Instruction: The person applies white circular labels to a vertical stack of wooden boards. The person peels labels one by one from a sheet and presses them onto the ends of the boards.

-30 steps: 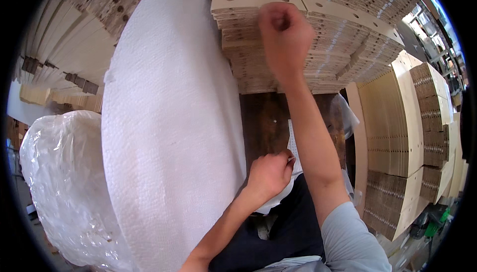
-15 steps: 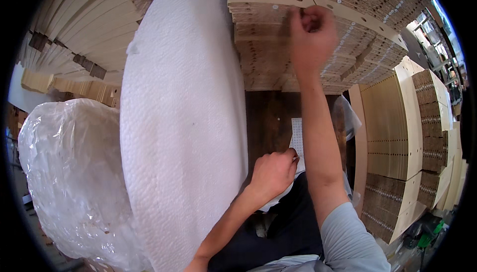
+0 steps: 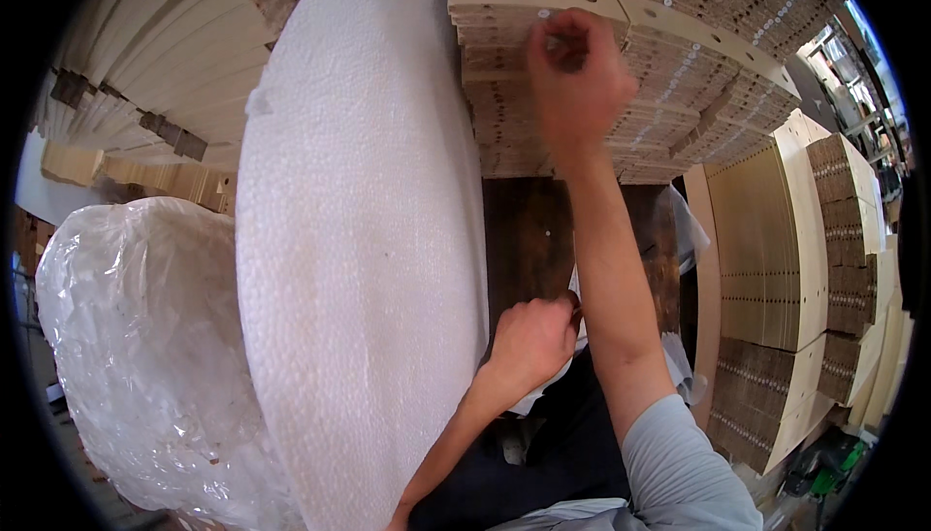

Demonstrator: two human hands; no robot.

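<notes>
My right hand (image 3: 585, 70) is raised in front of a stack of particle boards (image 3: 504, 49), next to their drilled edges. Its thumb and fingers curl into a pinch, slightly blurred; anything between them is too small to make out. Close to its fingertips, a small white round sticker (image 3: 544, 14) sits on a board edge. Lower down, my left hand (image 3: 533, 342) is closed on a white sheet of stickers (image 3: 574, 282). Most of that sheet is hidden behind my right forearm. The dotted pattern on it showed more plainly half a second ago.
A tall white foam sheet (image 3: 364, 240) stands left of my arms. Beyond it lies a bulging clear plastic bag (image 3: 145, 356). More board stacks (image 3: 761, 250) rise at the right, and pale boards (image 3: 165, 36) at the far left. A green and black tool (image 3: 832, 463) lies lower right.
My right hand has shifted left along the board edges, and its forearm now covers more of the sticker sheet. My left hand stays nearly in place.
</notes>
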